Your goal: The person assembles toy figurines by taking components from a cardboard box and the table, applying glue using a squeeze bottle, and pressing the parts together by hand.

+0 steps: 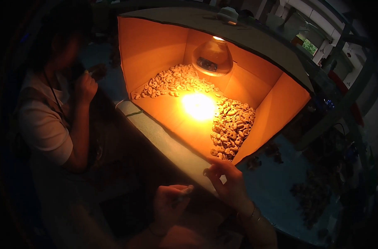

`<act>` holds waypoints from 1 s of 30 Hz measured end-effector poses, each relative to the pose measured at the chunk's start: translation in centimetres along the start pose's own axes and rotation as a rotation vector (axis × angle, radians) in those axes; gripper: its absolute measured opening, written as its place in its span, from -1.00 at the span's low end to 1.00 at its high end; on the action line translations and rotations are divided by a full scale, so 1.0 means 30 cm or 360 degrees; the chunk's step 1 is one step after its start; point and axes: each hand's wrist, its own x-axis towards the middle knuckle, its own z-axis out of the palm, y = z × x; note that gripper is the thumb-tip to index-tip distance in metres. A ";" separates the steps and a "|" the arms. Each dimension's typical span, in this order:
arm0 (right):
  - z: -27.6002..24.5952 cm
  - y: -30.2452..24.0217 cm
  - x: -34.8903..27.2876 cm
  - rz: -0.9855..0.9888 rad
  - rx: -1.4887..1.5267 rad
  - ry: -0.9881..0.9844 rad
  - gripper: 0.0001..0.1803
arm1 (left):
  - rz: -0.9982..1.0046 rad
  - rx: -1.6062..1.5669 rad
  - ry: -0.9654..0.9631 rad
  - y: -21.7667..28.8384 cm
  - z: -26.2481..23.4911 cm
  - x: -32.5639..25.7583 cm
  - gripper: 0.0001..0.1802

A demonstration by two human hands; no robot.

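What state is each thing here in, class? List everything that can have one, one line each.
Lamp: lit, hanging bulb-down
Box: open at the front
Brown pieces in the box: heaped along its back and right side
Left hand: curled; too dim to tell if holding anything
Right hand: thumb and finger curved together; grip unclear
Co-worker's hand: raised, fingers curled

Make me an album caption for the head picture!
Lamp lights small pieces heaped in a box; left hand and right hand in front.
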 end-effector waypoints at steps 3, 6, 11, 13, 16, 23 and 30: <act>-0.090 0.056 -0.083 -0.0005 0.0204 0.0016 -0.78 | -0.0246 -0.0150 -0.0089 -0.017 0.073 -0.002 -0.68; -0.165 0.070 -0.137 -0.0001 0.0279 0.0230 -0.78 | -0.0381 -0.0282 -0.0219 -0.035 0.151 -0.001 -0.73; -0.217 0.040 -0.197 0.0144 0.0720 0.0367 -0.79 | -0.0622 -0.0518 -0.0479 -0.026 0.234 -0.007 -0.70; -0.242 0.048 -0.213 0.0144 0.0636 0.0316 -0.78 | -0.0658 -0.0569 -0.0529 -0.020 0.253 -0.010 -0.73; -0.286 0.050 -0.237 0.0053 0.0452 0.0197 -0.77 | -0.0689 -0.0602 -0.0611 -0.023 0.276 -0.020 -0.75; -0.336 0.093 -0.262 -0.0237 0.0283 0.0037 -0.72 | -0.0857 -0.0653 -0.0788 -0.021 0.312 -0.015 -0.79; -0.352 0.115 -0.257 -0.0498 0.0335 -0.0028 -0.71 | -0.0808 -0.0677 -0.0748 -0.020 0.332 -0.031 -0.79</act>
